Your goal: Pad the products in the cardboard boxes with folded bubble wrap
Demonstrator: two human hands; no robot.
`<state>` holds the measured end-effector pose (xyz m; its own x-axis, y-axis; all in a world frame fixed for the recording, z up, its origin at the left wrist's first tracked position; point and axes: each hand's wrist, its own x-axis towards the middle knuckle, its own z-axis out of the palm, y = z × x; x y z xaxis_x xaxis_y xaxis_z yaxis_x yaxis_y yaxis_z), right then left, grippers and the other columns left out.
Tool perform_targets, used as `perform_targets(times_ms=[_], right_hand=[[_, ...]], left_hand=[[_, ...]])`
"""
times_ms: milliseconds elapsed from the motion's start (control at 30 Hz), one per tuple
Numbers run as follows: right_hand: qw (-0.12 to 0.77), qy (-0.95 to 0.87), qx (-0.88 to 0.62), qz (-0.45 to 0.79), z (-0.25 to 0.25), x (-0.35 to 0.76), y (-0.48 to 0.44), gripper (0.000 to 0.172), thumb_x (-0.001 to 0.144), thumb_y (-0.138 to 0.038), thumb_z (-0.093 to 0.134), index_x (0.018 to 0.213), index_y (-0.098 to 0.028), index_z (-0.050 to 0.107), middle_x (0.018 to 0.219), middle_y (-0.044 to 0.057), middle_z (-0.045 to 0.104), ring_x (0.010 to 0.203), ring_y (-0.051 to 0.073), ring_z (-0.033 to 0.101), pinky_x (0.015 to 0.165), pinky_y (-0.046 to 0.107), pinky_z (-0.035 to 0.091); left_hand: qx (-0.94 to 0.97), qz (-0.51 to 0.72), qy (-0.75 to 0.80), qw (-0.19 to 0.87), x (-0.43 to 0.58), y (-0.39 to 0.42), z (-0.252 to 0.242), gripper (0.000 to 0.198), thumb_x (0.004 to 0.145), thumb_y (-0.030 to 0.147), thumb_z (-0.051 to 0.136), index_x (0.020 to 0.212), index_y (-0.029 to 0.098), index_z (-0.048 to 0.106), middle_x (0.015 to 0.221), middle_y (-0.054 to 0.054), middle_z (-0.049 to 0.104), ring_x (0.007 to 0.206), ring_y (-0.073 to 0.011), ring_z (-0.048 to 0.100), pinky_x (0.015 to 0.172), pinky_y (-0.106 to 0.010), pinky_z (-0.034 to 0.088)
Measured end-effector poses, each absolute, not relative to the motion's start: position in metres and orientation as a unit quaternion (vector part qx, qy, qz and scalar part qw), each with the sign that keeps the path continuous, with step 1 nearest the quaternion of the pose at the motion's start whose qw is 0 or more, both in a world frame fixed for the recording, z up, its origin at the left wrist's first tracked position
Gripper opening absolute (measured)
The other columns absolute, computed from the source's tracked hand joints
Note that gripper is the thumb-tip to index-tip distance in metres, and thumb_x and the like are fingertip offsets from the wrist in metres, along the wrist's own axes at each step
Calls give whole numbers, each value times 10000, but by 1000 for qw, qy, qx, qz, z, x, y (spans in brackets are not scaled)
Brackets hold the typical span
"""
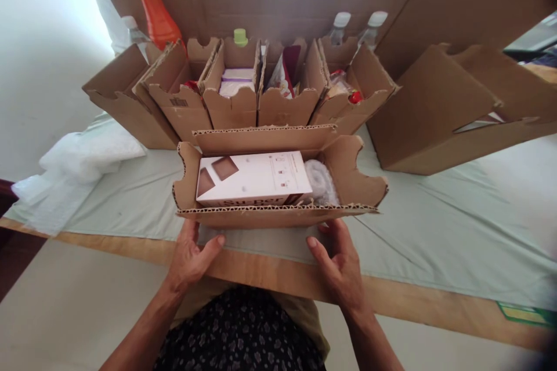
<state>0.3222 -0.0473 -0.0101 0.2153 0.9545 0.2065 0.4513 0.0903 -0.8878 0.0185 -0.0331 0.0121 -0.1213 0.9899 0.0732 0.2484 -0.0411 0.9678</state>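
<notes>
In front of me on the cloth stands an open cardboard box (278,218), long and narrow, with wavy cut ends. Inside lies a white carton (252,177) with brown squares and partly legible lettering. At its right end a roll of bubble wrap (321,181) is tucked in. My left hand (194,255) is at the near left corner of the cardboard box, thumb spread inward and fingertips partly hidden by the box. By the near right corner is my right hand (339,258), posed alike. Neither thumb presses on the box, and both hands look open.
Behind stands a row of open cardboard bins (230,107) holding packets. Bottles rise at the back, one an orange bottle (159,14). A larger cardboard box (429,110) is at right. Crumpled bubble wrap (78,168) lies left. The wooden table edge (261,269) runs below my hands.
</notes>
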Motion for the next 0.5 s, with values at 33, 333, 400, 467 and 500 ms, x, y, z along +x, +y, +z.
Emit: perform_targets(times_ms=[33,333,400,467,500], right_hand=[[470,-565,-625,264,-11,323,-48,606,940,-549,677,1455,-260,541,1390,130,635,1121,289,671,967,498,581],[397,-635,-623,226,-3,324,-50,496,949,-524,652,1353,-247,578,1248,117,680,1148,328,660,980,526,575],[385,-637,-625,237,1,324,-51,461,941,-507,665,1323,-259,595,1182,107,692,1088,325,674,914,514,603],[382,-628,-630,251,4,323,-51,413,932,-499,675,1270,-269,619,1067,90,692,942,298,681,744,453,622],[383,-624,-631,256,5,323,-51,388,928,-502,676,1236,-271,633,1012,82,683,864,280,670,653,419,605]], left_hand=[[536,483,575,386,20,-32,11,747,841,551,776,1455,195,542,1375,-172,652,1464,-361,500,1258,-500,358],[531,451,617,367,33,-34,1,731,840,577,752,1436,194,571,1277,-162,713,1384,-397,576,1199,-564,443],[540,434,627,356,35,-35,2,679,851,563,744,1407,197,607,1218,-153,739,1340,-400,612,1168,-563,478],[549,416,641,339,34,-36,2,642,848,565,743,1367,199,651,1150,-147,760,1279,-410,651,1114,-564,526],[553,412,647,327,34,-36,2,630,841,571,746,1347,203,669,1117,-142,767,1250,-415,665,1090,-567,544]])
